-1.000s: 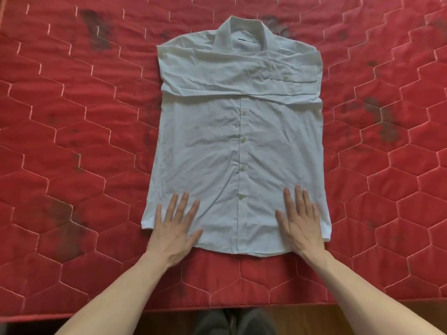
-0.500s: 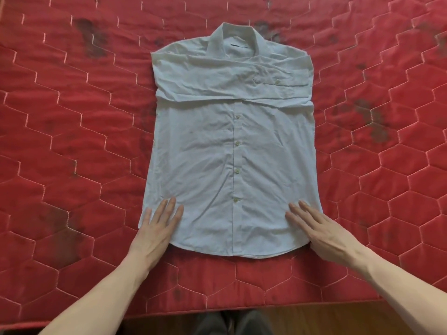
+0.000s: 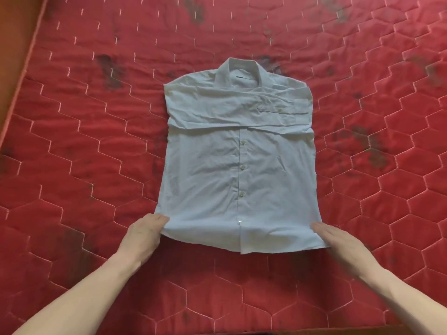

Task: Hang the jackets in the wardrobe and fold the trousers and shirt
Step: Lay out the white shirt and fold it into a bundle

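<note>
a white shirt (image 3: 238, 165) lies flat, front side up, in the middle of a red quilted mattress (image 3: 72, 153). the collar points to the far side and the hem is near the person. both sleeves are folded across the chest, and the cuff of the upper sleeve lies at the right side of the chest.

the left hand (image 3: 142, 234) is at the near left corner of the hem. its fingers go under the cloth there and the thumb lies on top, so it pinches this corner, and the hem is lifted a little from the mattress. the right hand (image 3: 338, 240) is at the near right corner. its fingers look straight and close together, and the cloth edge lies over their tips; i cannot tell for sure if it pinches the cloth or only touches it, because the thumb is hidden.

there is no container in this view. the mattress has dark stains at several places. an orange wooden edge (image 3: 17, 44) shows along the far left, and it is cut off by the picture border. both forearms are cut off at the bottom border.
</note>
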### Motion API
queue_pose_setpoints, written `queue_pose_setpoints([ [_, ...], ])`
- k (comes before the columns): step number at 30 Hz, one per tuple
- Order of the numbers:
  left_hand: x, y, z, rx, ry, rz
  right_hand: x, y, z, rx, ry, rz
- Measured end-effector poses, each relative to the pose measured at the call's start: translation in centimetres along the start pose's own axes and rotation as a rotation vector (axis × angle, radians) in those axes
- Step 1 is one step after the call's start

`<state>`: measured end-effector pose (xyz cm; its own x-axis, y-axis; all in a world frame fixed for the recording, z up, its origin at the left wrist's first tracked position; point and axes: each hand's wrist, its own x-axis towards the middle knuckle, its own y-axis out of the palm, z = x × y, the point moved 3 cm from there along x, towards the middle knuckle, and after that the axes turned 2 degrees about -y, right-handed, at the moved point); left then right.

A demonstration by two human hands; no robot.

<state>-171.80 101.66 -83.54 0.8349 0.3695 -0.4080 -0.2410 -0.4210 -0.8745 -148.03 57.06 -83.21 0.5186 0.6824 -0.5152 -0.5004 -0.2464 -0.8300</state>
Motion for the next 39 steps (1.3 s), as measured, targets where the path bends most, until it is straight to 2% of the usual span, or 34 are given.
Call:
queue_pose_setpoints([
  [3, 1.9, -2.4, -0.2, -0.125, -0.086, -0.025, 0.9, -2.1, 0.2, 0.141, 0.034, -0.063],
  [6, 4.5, -4.1, -0.2, -0.286, -0.209, -0.024, 3.4, -4.2, -0.5, 0.367, 0.069, -0.193],
  [10, 7.7, -5.6, 0.0, -0.327, -0.342, -0.046, 7.7, -6.9, -1.8, 0.696, 0.215, -0.226],
  [13, 10.5, -6.4, 0.0, -0.397, -0.460, -0.116, 10.6, -8.3, -2.8, 0.897, 0.286, -0.259],
  [17, 14.0, -6.3, 0.5, -0.606, -0.520, -0.231, 14.5, -9.5, -4.8, 1.109, 0.338, -0.356],
  [23, 18.6, -6.6, 1.4, -0.771, -0.662, -0.298, 18.0, -9.8, -6.7, 1.091, 0.473, -0.477],
  [29, 21.9, -8.7, 0.6, -0.814, -0.583, -0.354, 19.6, -10.5, -6.9, 0.956, 0.553, -0.511],
  [36, 23.6, -10.6, -1.3, -0.491, -0.510, -0.605, 21.3, -12.1, -7.4, 0.813, 0.555, -0.583],
  [37, 24.0, -10.3, -1.1, -0.492, -0.527, -0.585, 21.6, -12.2, -7.5, 0.801, 0.565, -0.587],
  [39, 24.9, -9.1, -0.3, -0.495, -0.602, -0.446, 22.2, -11.9, -7.9, 0.778, 0.599, -0.557],
])
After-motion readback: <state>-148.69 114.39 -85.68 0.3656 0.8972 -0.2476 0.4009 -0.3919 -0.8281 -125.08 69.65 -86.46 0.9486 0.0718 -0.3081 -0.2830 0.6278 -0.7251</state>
